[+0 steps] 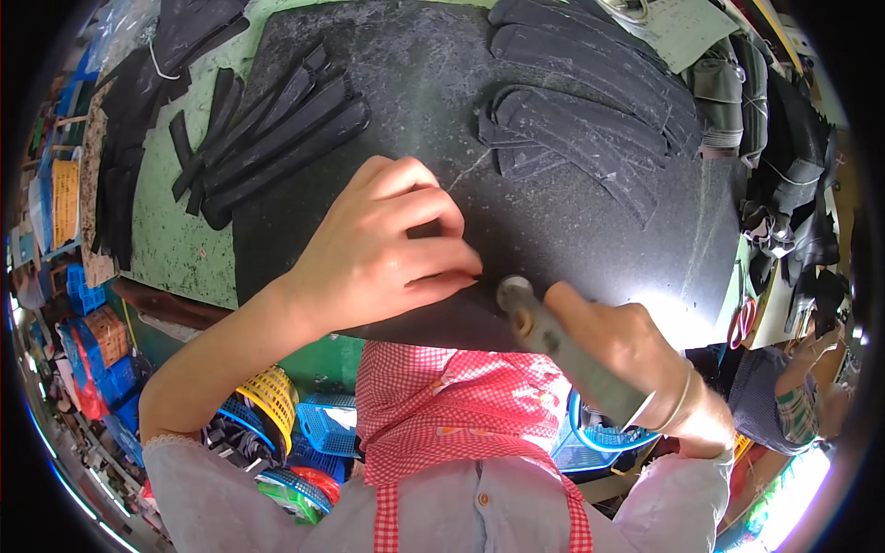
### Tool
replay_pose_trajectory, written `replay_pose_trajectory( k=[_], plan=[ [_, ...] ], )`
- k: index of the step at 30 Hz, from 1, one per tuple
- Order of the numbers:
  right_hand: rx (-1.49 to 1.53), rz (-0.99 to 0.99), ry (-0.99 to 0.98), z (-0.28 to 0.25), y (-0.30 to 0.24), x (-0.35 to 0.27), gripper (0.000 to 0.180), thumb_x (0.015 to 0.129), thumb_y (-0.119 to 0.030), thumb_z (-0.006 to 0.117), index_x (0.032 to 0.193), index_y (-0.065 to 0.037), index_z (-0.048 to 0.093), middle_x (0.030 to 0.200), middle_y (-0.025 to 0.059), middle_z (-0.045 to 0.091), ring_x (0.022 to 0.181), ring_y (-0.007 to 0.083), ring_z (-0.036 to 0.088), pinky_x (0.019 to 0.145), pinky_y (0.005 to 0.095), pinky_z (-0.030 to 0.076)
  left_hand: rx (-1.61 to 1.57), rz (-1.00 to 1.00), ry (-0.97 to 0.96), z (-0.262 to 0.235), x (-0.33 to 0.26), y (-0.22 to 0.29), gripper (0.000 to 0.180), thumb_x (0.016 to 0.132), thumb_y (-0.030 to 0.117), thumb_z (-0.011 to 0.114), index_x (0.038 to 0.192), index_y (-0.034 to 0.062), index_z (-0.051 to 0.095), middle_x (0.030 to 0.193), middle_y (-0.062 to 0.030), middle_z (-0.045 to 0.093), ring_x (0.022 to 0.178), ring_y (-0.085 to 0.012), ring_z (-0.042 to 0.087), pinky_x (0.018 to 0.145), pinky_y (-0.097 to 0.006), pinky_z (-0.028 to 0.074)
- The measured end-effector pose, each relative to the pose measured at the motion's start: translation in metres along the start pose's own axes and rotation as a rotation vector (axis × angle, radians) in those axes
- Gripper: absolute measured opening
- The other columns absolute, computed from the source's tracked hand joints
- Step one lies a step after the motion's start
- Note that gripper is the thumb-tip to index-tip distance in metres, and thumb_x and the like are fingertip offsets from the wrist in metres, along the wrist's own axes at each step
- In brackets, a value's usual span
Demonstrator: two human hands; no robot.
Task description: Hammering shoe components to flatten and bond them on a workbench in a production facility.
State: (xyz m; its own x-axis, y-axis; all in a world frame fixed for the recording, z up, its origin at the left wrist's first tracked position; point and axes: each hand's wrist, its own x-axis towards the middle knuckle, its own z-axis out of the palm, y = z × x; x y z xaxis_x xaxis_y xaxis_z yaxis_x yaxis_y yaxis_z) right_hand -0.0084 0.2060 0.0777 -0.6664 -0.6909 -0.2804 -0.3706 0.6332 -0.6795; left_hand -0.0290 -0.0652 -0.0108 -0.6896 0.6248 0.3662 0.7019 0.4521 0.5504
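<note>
Several dark strips (286, 147) lie fanned out at the left on a broad black mat (406, 101), and a layered pile of curved dark pieces (576, 134) spreads across its upper right. Closer to the person's checked apron (433, 396), the right hand (622, 346) is wrapped round a grey cylindrical tool (583, 364), which slants over the mat's near edge with its round end toward the left hand (392, 240). That left one is curled, fingertips low over the mat and just beside the tool's tip; from where I stand I can't tell whether they pinch anything. Red-handled scissors (741, 321) sit off to the right.
</note>
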Motion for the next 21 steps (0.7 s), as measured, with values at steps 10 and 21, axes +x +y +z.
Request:
replay_pose_trajectory(
  k=[10, 21],
  plan=[
    [-0.117, -0.047, -0.008, -0.001, -0.004, 0.019, 0.020, 0.096, -0.012, 0.065, 0.109, -0.001, 0.053, 0.073, 0.0152, 0.063, 0.070, 0.0339, 0.072, 0.058, 0.0458, 0.056, 0.124, 0.024, 0.095, -0.009, -0.019, 0.000, 0.032, 0.061, 0.019, 0.089, 0.092, 0.0221, 0.081, 0.094, 0.0062, 0.064, 0.093, -0.0208, 0.059, 0.081, -0.039, 0.044],
    [-0.109, -0.091, -0.014, 0.008, -0.014, 0.039, 0.017, 0.097, -0.009, 0.064, 0.106, -0.002, 0.053, 0.075, 0.0159, 0.064, 0.068, 0.0368, 0.071, 0.058, 0.0462, 0.056, 0.119, -0.070, 0.113, -0.019, -0.031, 0.000, 0.030, 0.065, 0.017, 0.091, 0.093, 0.0216, 0.081, 0.097, 0.0047, 0.065, 0.100, -0.0245, 0.059, 0.085, -0.042, 0.045]
  ],
)
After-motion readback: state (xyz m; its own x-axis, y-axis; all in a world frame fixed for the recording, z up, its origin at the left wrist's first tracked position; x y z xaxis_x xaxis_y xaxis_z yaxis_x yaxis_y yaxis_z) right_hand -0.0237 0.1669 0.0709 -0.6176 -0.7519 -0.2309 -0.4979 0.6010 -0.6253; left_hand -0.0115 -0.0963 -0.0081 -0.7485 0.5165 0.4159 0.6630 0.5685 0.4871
